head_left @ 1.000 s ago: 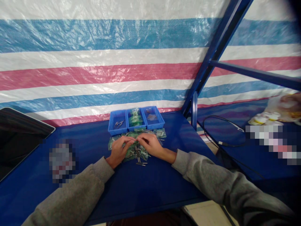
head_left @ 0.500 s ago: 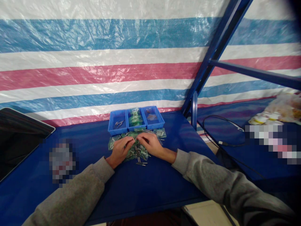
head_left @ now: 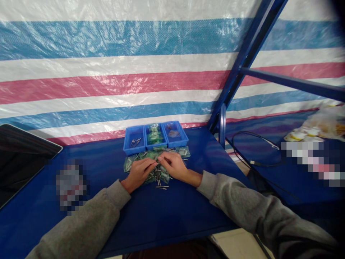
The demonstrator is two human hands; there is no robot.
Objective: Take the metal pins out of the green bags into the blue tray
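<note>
Over a pile of thin metal pins [head_left: 157, 177] and green plastic bags [head_left: 129, 162], my left hand [head_left: 140, 172] and my right hand [head_left: 173, 165] meet with their fingertips almost touching. Both are closed in a pinch. Whatever lies between the fingers is too small to make out. A few loose pins [head_left: 161, 187] rest on the blue table just in front of the pile. Behind it stand three joined blue bins: the left bin [head_left: 126, 145] has several pins, the middle bin [head_left: 154, 146] green bags, and the right bin [head_left: 184, 138] some small clear and brownish pieces.
A dark screen-like panel [head_left: 24, 158] stands at the left edge, near a blurred-out item [head_left: 71, 187]. Blue metal frame posts [head_left: 229, 86] rise at right. Beyond them lie a black cable [head_left: 264, 164] and plastic bags [head_left: 320, 126] on another blue surface. Striped sheeting [head_left: 107, 86] hangs behind.
My left fingertips have shifted slightly right and down, closing in on the right hand's fingers. The right hand has barely moved; the bins and pile look the same.
</note>
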